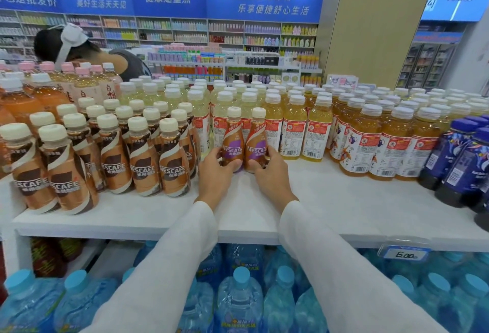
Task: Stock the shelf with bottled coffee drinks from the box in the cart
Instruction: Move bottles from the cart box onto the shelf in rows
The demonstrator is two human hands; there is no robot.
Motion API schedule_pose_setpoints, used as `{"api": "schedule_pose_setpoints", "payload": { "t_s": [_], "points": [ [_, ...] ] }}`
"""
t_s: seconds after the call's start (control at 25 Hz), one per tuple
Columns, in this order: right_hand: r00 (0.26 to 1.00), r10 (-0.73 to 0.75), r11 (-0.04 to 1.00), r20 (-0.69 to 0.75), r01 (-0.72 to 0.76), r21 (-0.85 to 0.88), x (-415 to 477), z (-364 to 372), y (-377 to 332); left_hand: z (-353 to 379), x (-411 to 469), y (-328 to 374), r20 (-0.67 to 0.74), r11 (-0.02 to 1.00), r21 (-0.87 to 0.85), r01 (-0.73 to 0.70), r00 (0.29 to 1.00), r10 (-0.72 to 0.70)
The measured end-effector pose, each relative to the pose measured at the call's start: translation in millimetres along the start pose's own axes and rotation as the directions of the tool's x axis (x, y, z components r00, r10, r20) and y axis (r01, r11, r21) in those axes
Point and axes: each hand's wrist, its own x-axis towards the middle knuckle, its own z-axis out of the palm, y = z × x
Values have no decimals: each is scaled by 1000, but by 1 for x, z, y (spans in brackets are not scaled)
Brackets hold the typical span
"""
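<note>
Fingers (pixel 232 166) of the left hand (pixel 215 174) are curled round the left orange-purple coffee bottle (pixel 232 145). The right hand (pixel 270 176) grips the right orange-purple coffee bottle (pixel 256 147) the same way. Both bottles are upright, side by side, on the white shelf (pixel 317 200). Brown coffee bottles (pixel 148 158) stand in rows just left, with yellow drink bottles (pixel 293 129) directly behind and to the right. Dark blue bottles (pixel 460 163) are at the far right. Blue water jugs (pixel 239 301) sit on the level below. A price tag (pixel 404 253) is on the shelf edge.

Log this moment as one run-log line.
step: stocking shelf | left hand: holds left purple-label bottle | right hand: holds right purple-label bottle | pair: upright, side by side | left neighbours: brown-label coffee bottles
</note>
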Motion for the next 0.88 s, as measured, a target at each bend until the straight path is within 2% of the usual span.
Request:
{"api": "schedule_pose_setpoints", "payload": {
  "t_s": [0.28, 0.52, 0.72, 0.88],
  "points": [
    [1000, 1, 1000, 12, -1, -13, 2, 3, 3, 1, 1, -1, -3, 1000, 10, 4, 1000, -4],
    [998, 54, 998, 23, -54, -13, -17, -12, -2, -4, -15, 7, 20, 992, 123, 25, 999, -28],
    [996, 27, 993, 91, -16, -119, -67, -47, 2, -25, -61, 13, -3, 984, 177, 39, 999, -39],
    [991, -44, 985, 123, 64, -163, -111, -72, 6, -39, -115, 15, -62, 986, 169, -14, 998, 25]
  ]
}}
